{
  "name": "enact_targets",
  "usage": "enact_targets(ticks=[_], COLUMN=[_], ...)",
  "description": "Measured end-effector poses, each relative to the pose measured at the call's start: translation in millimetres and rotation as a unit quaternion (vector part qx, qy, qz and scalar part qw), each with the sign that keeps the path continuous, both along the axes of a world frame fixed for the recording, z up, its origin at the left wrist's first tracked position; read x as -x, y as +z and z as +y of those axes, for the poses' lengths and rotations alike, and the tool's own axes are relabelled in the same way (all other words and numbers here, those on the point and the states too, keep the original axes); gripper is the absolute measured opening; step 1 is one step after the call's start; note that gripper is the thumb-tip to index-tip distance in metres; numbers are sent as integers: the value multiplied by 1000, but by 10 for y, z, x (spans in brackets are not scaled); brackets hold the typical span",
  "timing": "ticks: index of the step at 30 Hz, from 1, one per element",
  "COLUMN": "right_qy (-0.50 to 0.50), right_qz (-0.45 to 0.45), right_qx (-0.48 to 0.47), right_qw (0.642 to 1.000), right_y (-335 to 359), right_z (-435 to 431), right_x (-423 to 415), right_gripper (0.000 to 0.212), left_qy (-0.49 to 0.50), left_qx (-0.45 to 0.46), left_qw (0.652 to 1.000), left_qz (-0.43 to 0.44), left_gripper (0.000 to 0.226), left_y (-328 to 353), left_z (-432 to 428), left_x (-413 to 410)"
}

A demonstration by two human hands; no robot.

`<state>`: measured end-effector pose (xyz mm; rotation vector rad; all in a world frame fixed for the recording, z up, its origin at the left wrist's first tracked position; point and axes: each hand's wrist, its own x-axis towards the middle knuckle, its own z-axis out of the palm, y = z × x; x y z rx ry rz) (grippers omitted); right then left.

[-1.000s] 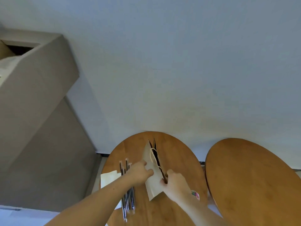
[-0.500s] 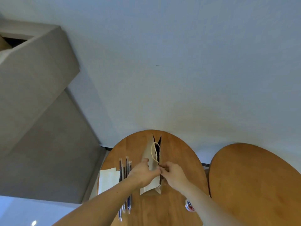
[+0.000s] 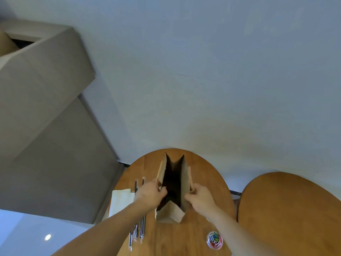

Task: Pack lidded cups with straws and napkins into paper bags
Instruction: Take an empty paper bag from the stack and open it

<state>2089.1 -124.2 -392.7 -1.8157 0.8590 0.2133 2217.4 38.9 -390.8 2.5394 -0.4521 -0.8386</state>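
On the round wooden tabletop (image 3: 208, 174) sits a brown paper bag (image 3: 184, 182), its creased mouth spread wide, dark inside. The left hand (image 3: 150, 194) and right hand (image 3: 200, 198) each have fingers clamped on an opposite rim. Thin wrapped straws (image 3: 142, 228) lie just left, partly hidden by the left forearm, beside pale flat napkins (image 3: 120, 202). Near the right forearm sits a clear round tub of coloured paper clips (image 3: 214, 239).

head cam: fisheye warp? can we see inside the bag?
Head view: heavy wide-angle warp, table looks stretched oval; paper bag interior is black shadow, contents unreadable; left hand and right hand fairly sharp; no glare on the wood.
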Motion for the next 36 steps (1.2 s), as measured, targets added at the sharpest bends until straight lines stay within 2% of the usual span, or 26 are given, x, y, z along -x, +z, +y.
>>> enact_targets(ticks=[3,6,9,11,15,17,19,22,24,26,28,31,33,36], right_qy=[34,79,95,82,69,81,105,131,152,181,197,228,245,274], right_qz=[58,86,125,152,173,143,114,130,151,154,143,107,66,17], right_qx=[127,194,267,277,259,239,178,64,15,8,39,150,222,279], right_qw=[990,974,951,945,948,957,972,981,977,971,969,956,941,920], right_y=[47,112,170,176,147,103,100,181,228,279,391,664,896,1261], right_z=[-9,41,-56,-209,-245,-129,-35,-71,-170,-289,-392,-470,-457,-366], right_x=[-52,-174,-132,32,290,285,240,184,172,144,60,-187,-398,-721], right_gripper=[15,19,15,12,12,12,19,57,85,98,98,88,78,70], left_qy=[42,11,-18,-29,-33,-46,-62,-95,-134,-178,-222,-237,-223,-220], left_qx=[-36,-61,-99,-122,-145,-129,-104,-51,-36,-57,-98,-155,-167,-162], left_qw=[998,998,994,989,985,988,992,992,983,972,965,957,946,929], left_qz=[1,1,-51,-78,-83,-71,-37,60,119,145,103,-67,-169,-250], left_gripper=[23,29,30,29,33,33,33,43,70,95,98,86,79,76], left_y=[9,20,112,168,158,116,57,48,141,271,425,693,880,1193], left_z=[-3,-70,-5,157,326,241,144,110,138,159,157,49,-39,-82], left_x=[-54,-2,-30,-125,-116,-5,68,40,-26,-121,-239,-368,-443,-605])
